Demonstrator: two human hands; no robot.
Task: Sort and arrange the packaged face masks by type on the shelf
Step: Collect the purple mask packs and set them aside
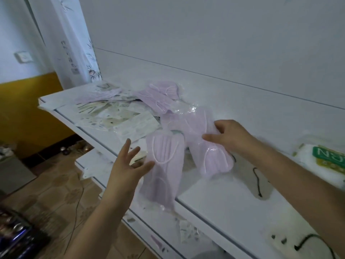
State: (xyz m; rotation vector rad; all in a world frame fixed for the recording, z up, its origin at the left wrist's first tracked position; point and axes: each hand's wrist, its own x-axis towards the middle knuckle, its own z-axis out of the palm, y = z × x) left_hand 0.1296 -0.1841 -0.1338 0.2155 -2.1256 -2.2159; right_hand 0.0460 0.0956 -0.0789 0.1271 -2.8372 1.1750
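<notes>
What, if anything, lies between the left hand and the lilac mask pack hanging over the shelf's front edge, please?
Nothing visible does. The left hand is open, its fingertips right at the left edge of the overhanging lilac mask pack, with only air between. The right hand rests on a second lilac pack beside it on the shelf.

Pale wall (205, 34) above, sheer curtain (74, 53) (bamboo print) at left, patterned brown floor (61, 186) below.

A green label on the white packet (324, 161) shows upside-down letters resembling "N9".
</notes>
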